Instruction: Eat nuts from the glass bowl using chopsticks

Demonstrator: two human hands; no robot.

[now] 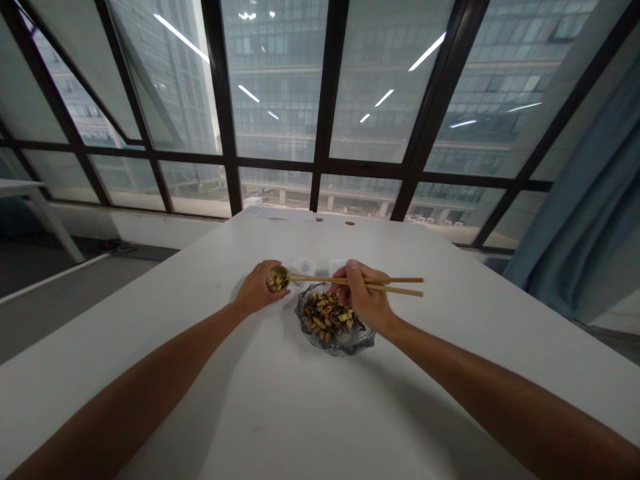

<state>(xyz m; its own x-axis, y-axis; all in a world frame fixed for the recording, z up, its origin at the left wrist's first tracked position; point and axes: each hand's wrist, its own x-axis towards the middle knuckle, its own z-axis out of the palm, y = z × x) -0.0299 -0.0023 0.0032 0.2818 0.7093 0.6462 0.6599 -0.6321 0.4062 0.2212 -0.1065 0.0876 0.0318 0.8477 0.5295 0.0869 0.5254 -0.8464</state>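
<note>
My left hand [257, 288] is closed around a small round cup [277, 279] that is tilted toward me and has peanut-like pieces in it. A pair of wooden chopsticks [400, 287] lies in the closed fingers of my right hand [364, 291]. Their tips point left and reach the rim of the cup. Under and beside my right hand stands a clear glass bowl [345, 345] with a wavy rim. It holds a mix of peanuts [323, 323] and dark seeds, partly hidden by that hand.
Behind the bowl are a small white cup [303, 267] and another white container [337, 267], partly covered by my right hand. All stand on a white table [280, 413]. Papers [280, 214] lie at its far edge, before the windows. A blue curtain [575, 220] hangs at the right.
</note>
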